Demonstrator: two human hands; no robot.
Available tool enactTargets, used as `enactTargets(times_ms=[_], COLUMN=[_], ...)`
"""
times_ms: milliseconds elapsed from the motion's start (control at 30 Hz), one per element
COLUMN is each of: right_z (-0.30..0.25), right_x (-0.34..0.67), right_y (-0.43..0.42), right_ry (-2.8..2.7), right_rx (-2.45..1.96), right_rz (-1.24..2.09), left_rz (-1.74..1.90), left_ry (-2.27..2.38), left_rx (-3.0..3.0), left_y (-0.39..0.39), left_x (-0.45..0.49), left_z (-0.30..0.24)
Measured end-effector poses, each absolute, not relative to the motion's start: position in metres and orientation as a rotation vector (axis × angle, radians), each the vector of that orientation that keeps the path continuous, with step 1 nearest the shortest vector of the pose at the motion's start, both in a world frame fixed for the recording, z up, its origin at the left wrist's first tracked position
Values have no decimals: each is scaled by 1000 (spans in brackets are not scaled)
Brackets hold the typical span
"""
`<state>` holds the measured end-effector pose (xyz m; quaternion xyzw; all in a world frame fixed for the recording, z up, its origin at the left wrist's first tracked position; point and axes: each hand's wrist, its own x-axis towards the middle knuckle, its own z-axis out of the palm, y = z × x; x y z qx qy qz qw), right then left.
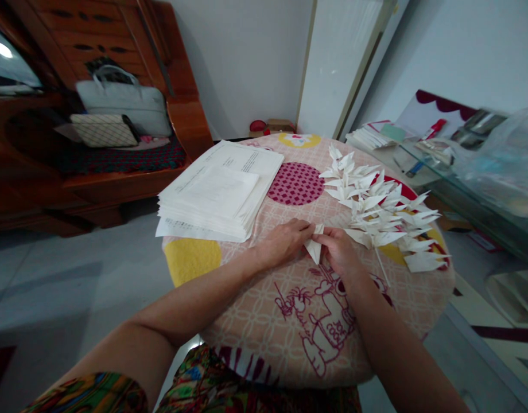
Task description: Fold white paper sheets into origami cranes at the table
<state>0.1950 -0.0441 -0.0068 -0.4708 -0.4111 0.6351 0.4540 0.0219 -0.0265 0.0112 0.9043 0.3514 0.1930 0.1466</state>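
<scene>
A small piece of folded white paper (314,248) sits between both of my hands on the cloth-covered round table (255,321). My left hand (285,241) pinches its left side with fingers closed. From the right, my right hand (339,252) grips it too, fingers curled over the fold. Just right of my hands lies a pile of several finished white folded paper shapes (382,212). A thick stack of white paper sheets (221,192) rests on the table's left part, beyond my left hand.
A wooden bench (117,172) with a grey bag (126,106) and a patterned pouch (104,130) stands at the left. A glass-topped table (474,201) with papers and a plastic bag (505,155) is at the right. Grey floor lies left of the table.
</scene>
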Motion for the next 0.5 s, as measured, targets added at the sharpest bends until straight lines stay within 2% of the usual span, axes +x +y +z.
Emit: enactTargets(times_ms=[133, 233, 333, 500], right_z=[-2, 1, 0, -6], right_x=[193, 192, 192, 192], right_y=[-45, -46, -46, -44], right_ry=[-987, -1008, -1063, -1245], right_rx=[-1233, -1246, -1263, -1267], right_rz=[1513, 1451, 1380, 1239], left_rz=[945, 1018, 933, 832], left_ry=[1004, 998, 1007, 1062], left_rx=[1925, 1468, 1384, 1590], left_y=[-8, 1, 0, -7], left_x=[8, 0, 0, 8], left_z=[7, 9, 12, 8])
